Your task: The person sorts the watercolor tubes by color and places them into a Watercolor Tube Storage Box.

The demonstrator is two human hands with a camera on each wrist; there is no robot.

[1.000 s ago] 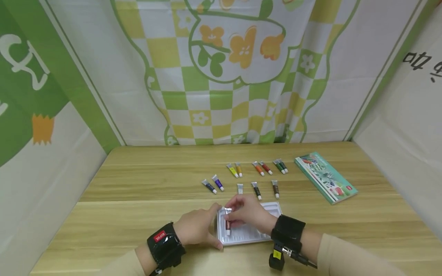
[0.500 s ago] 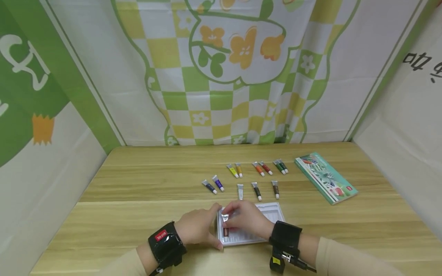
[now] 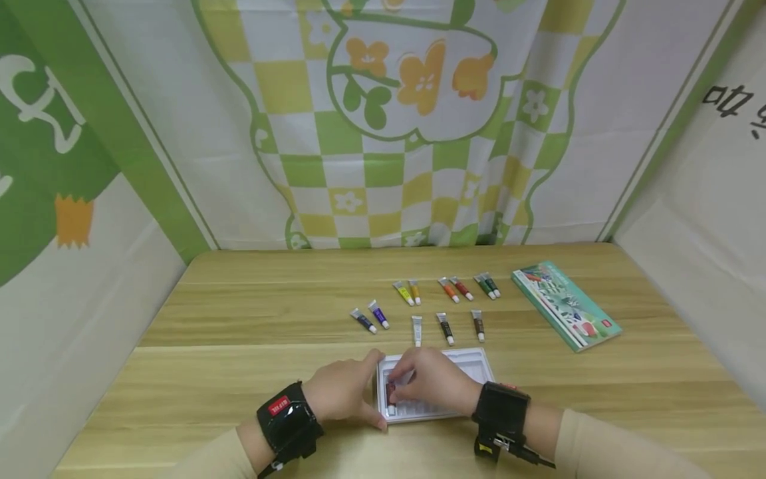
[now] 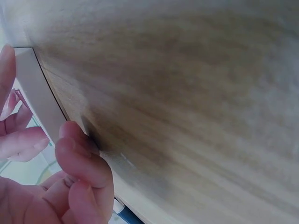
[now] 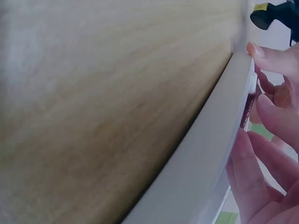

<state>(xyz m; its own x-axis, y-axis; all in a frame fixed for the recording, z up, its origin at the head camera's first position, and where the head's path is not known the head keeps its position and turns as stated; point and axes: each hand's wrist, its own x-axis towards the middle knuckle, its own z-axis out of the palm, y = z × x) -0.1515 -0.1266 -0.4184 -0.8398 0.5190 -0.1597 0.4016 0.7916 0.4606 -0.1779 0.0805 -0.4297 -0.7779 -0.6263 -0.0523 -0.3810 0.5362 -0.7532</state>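
A white plastic tray (image 3: 473, 362) with moulded slots lies near the table's front, in the head view. My left hand (image 3: 341, 391) holds its left end, thumb at the near corner and index finger at the far one. At the leftmost slot, my right hand (image 3: 437, 378) pinches a small dark reddish-brown paint tube (image 3: 391, 395), white cap toward me. The right wrist view shows part of this paint tube (image 5: 247, 111) just above the tray wall (image 5: 201, 149). Right fingers hide the tube's upper part and some of the slots.
Beyond the tray lie several paint tubes: a white one (image 3: 417, 330), a black one (image 3: 445, 328), a brown one (image 3: 477, 326), blue and violet ones (image 3: 378, 315) and brighter pairs farther back. A teal illustrated box (image 3: 565, 306) lies at the right. A patterned curtain (image 3: 383, 166) hangs behind the table.
My right hand has brought the paint tube slightly left and toward me, down into line with the leftmost slot. The left hand has stayed at the tray's end.
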